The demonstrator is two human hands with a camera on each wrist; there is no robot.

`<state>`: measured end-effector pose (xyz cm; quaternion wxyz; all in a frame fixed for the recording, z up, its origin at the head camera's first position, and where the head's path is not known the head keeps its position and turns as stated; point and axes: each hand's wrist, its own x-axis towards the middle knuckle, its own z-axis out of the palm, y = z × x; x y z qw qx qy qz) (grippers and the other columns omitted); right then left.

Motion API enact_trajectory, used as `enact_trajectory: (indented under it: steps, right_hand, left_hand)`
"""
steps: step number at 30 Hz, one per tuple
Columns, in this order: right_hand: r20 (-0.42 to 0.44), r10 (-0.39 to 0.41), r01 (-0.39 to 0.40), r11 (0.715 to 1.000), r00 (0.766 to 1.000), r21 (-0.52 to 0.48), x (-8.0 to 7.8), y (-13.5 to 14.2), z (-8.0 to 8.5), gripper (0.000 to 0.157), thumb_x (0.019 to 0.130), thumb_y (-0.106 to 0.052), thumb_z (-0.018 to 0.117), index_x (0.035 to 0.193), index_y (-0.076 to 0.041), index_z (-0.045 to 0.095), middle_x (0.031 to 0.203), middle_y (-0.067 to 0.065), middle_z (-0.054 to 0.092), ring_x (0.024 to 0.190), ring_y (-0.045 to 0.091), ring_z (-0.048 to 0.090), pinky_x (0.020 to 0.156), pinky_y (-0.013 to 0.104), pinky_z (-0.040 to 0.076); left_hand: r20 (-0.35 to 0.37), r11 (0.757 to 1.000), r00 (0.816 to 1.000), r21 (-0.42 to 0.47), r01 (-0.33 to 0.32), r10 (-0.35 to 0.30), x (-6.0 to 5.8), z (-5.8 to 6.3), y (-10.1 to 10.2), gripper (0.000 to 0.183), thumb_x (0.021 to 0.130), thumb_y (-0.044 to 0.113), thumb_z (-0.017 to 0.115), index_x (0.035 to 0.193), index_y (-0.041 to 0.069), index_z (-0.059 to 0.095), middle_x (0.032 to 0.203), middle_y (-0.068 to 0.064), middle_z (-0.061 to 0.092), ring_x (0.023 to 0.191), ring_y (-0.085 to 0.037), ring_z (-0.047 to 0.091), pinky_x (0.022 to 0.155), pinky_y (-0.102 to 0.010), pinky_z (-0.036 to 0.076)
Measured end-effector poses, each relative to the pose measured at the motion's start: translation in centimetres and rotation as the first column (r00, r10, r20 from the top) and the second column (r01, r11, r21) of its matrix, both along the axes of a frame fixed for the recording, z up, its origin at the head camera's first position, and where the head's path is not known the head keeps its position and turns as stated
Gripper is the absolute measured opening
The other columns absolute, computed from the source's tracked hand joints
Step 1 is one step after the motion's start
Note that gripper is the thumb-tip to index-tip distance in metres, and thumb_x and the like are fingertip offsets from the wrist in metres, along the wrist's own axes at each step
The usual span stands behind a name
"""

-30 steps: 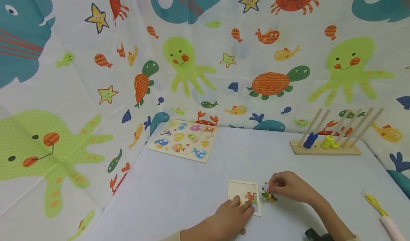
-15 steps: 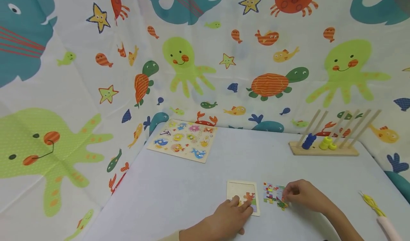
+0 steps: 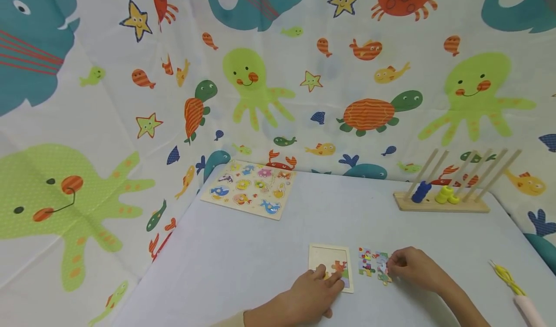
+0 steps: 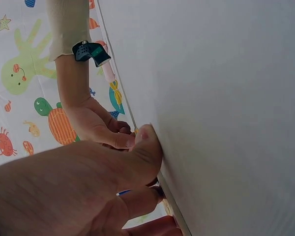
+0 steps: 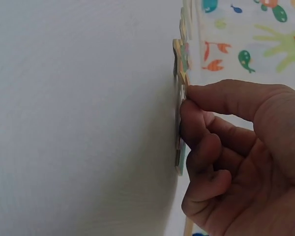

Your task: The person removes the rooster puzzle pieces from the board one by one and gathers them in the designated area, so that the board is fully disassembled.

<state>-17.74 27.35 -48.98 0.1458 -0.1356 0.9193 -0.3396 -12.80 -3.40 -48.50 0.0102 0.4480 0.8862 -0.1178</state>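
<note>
A small wooden puzzle tray [image 3: 319,253] lies near the front middle of the table, with a few orange, green and purple jigsaw pieces [image 3: 340,267] in its lower right part. My left hand [image 3: 309,291] rests over the tray's lower edge, fingers spread across it. Right of the tray lies a patch of colourful joined jigsaw pieces [image 3: 367,262]. At its right edge my right hand [image 3: 410,269] pinches a jigsaw piece [image 3: 383,271] between thumb and forefinger. The right wrist view shows the thin piece [image 5: 180,142] edge-on, low over the table, beside my fingertips [image 5: 191,93].
A wooden peg board [image 3: 271,216] with sea-animal pieces lies at the back left. At the back right stands a wooden stacking rack [image 3: 408,204] with blue and yellow pieces on its rods. A pink-handled tool with yellow cord [image 3: 508,276] lies far right.
My right hand has moved right and slightly down, carrying the clustered pieces beside the tray, which now lie flatter in a patch. The left hand has kept its place on the tray.
</note>
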Motion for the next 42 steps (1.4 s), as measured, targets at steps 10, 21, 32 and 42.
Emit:
enact_trajectory:
  steps: [10, 21, 32, 42]
  right_hand:
    - [-0.017, -0.06, 0.061, 0.991, 0.998, 0.116, 0.1, -0.8, 0.0, 0.003, 0.086, -0.013, 0.071, 0.083, -0.011, 0.07, 0.073, -0.007, 0.06, 0.069, 0.014, 0.051, 0.062, 0.029, 0.044]
    - [-0.065, -0.103, 0.113, 0.976, 0.993, 0.184, 0.5, -1.7, 0.0, 0.008, 0.082, -0.012, 0.075, 0.077, -0.015, 0.07, 0.071, -0.009, 0.06, 0.068, 0.013, 0.05, 0.063, 0.031, 0.044]
    - [-0.119, -0.067, 0.095, 0.965, 0.991, 0.246, 0.7, -2.0, 0.3, 0.007, 0.082, -0.012, 0.076, 0.078, -0.016, 0.071, 0.073, -0.01, 0.062, 0.068, 0.01, 0.053, 0.066, 0.034, 0.049]
    - [-0.127, -0.036, 0.054, 0.988, 0.991, 0.143, 0.1, -4.0, 1.7, 0.004, 0.086, -0.018, 0.075, 0.085, -0.017, 0.071, 0.072, -0.012, 0.059, 0.067, 0.011, 0.052, 0.059, 0.026, 0.046]
  left_hand:
    - [-0.034, 0.999, 0.999, 0.021, 0.031, -0.031, -0.1, -0.2, -0.1, 0.049, 0.084, 0.054, 0.07, 0.117, 0.023, 0.051, 0.142, 0.012, 0.051, 0.087, -0.012, 0.039, 0.057, -0.019, 0.028]
    - [-0.048, 0.999, 0.998, 0.011, 0.03, -0.03, 0.0, -0.2, 0.0, 0.05, 0.083, 0.055, 0.07, 0.116, 0.023, 0.052, 0.141, 0.013, 0.051, 0.088, -0.012, 0.04, 0.059, -0.019, 0.03]
    - [-0.019, 1.0, 1.0, 0.007, 0.021, -0.02, 0.0, -0.1, 0.0, 0.05, 0.084, 0.054, 0.07, 0.118, 0.023, 0.051, 0.141, 0.013, 0.051, 0.089, -0.012, 0.039, 0.059, -0.019, 0.03]
    - [-0.009, 1.0, 1.0, 0.001, 0.015, -0.015, -0.1, -0.1, 0.0, 0.05, 0.085, 0.054, 0.069, 0.12, 0.023, 0.05, 0.142, 0.013, 0.05, 0.092, -0.013, 0.04, 0.06, -0.019, 0.031]
